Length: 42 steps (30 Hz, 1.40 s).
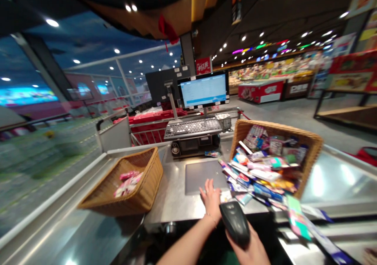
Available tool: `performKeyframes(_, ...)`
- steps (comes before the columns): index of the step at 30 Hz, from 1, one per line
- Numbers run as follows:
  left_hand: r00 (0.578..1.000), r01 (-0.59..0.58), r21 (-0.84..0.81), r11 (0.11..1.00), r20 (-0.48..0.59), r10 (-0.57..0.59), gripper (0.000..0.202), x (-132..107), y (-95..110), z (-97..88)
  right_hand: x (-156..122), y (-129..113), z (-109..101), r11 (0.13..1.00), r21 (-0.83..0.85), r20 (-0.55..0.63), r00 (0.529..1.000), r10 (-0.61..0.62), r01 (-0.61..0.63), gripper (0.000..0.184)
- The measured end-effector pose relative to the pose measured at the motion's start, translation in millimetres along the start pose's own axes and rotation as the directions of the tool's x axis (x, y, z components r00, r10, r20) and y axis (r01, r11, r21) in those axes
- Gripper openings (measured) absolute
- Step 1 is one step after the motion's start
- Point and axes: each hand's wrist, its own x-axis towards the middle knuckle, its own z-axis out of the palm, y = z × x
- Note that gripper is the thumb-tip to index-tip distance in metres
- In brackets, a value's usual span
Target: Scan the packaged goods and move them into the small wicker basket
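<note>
My left hand (210,197) lies with its fingers spread at the edge of a grey scale plate (203,176), close to a spill of small packets (253,182). My right hand (250,249) grips a black handheld barcode scanner (235,223) low at the counter's front edge. The packets tumble out of a tilted wicker basket (278,129) onto the steel checkout counter (171,202). A second wicker basket (147,178) to the left holds a few pink packets (128,183).
Behind the counter stand a checkout monitor (203,90) and a keyboard (193,128). Red stacked baskets (153,125) sit behind a metal rail. Long packets (299,218) hang over the counter's front right edge. Shop shelves and a freezer (260,91) lie beyond.
</note>
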Motion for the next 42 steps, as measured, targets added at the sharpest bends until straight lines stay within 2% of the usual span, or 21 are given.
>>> performKeyframes(6,0.994,-0.004,0.202,0.979,0.106,-0.017,0.023,1.8,-4.8,0.2,-3.5,2.5,4.3,1.000,-0.014,0.028,1.000,-0.010,0.011,0.045)
performKeyframes(13,0.948,0.080,0.251,0.965,0.281,-0.152,0.028,10.7,-10.3,-16.4,-11.7,-0.7,8.2,0.999,-0.048,0.094,0.995,0.021,-0.017,0.048)
performKeyframes(16,0.952,0.108,0.230,0.967,0.255,-0.167,0.023,11.6,-20.2,-15.4,-13.4,-1.0,11.2,0.999,-0.050,0.097,0.995,0.025,-0.020,0.046)
performKeyframes(20,0.975,0.132,0.216,0.968,0.147,-0.166,0.015,12.4,-42.2,-13.3,-13.0,0.4,14.6,0.999,-0.044,0.106,0.994,0.010,-0.005,0.046)
performKeyframes(25,0.985,0.163,0.250,0.954,0.009,-0.171,0.011,11.9,-65.7,-28.9,-13.1,1.1,17.3,0.998,-0.057,0.101,0.995,0.004,0.002,0.046)
performKeyframes(27,0.993,0.121,0.263,0.957,-0.020,-0.120,0.016,11.1,-67.9,-36.9,-13.8,1.1,19.2,0.998,-0.060,0.099,0.995,0.003,0.003,0.045)
performKeyframes(30,0.997,-0.054,0.247,0.967,0.061,0.040,0.025,12.5,-63.8,-42.4,-15.1,1.3,22.5,0.998,-0.061,0.110,0.994,0.001,0.006,0.044)
performKeyframes(33,0.976,-0.172,0.241,0.955,0.172,0.132,0.024,19.0,-56.3,-40.8,-15.3,1.5,24.2,0.998,-0.066,0.112,0.994,-0.006,0.014,0.044)
performKeyframes(37,0.941,-0.300,0.286,0.910,0.244,0.233,0.017,30.0,-49.6,-38.3,-11.3,-0.4,20.6,0.998,-0.061,0.131,0.991,-0.024,0.032,0.043)
performKeyframes(40,0.900,-0.415,0.307,0.857,0.276,0.338,0.020,33.4,-47.8,-38.2,-5.7,-4.4,14.9,0.997,-0.063,0.218,0.976,-0.023,0.037,0.042)
performKeyframes(42,0.893,-0.432,0.316,0.845,0.282,0.352,0.023,32.7,-47.8,-37.1,-2.7,-7.2,12.2,0.997,-0.064,0.261,0.965,-0.022,0.041,0.042)
